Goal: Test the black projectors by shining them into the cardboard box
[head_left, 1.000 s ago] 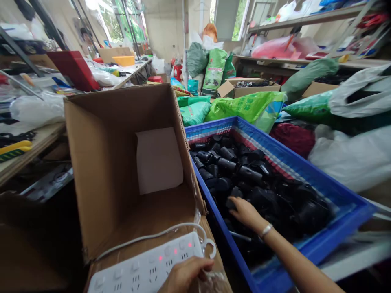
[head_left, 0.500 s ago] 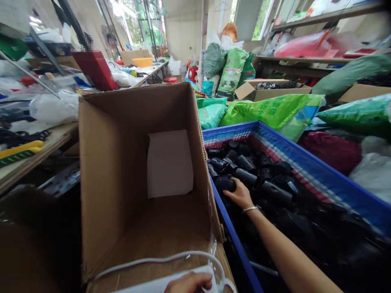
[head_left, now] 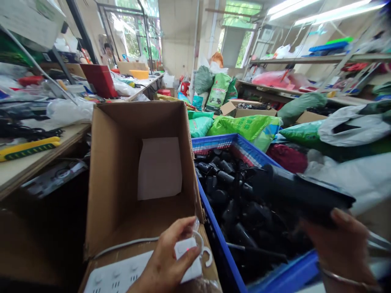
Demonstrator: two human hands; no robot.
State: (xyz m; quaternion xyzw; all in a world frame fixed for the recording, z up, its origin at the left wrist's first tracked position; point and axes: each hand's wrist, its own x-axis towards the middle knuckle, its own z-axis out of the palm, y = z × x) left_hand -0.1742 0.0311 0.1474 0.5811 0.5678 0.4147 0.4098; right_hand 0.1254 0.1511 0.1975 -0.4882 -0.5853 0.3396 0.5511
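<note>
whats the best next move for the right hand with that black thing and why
Probably bring the black plastic appliance in the right hand across to the white power strip, since the left hand is already on the strip and a red light shows on it.

Daylight poured through the tall glass windows [head_left: 128,28] at the far end, while long white fluorescent ceiling tubes [head_left: 324,8] glared at upper right. Deep shadow lay beside the brown cardboard box [head_left: 116,171] and inside the blue plastic crate [head_left: 214,142]. The wide lens bowed the edges, and the glossy black plastic object [head_left: 302,195] close to the camera looked slightly soft.
</note>
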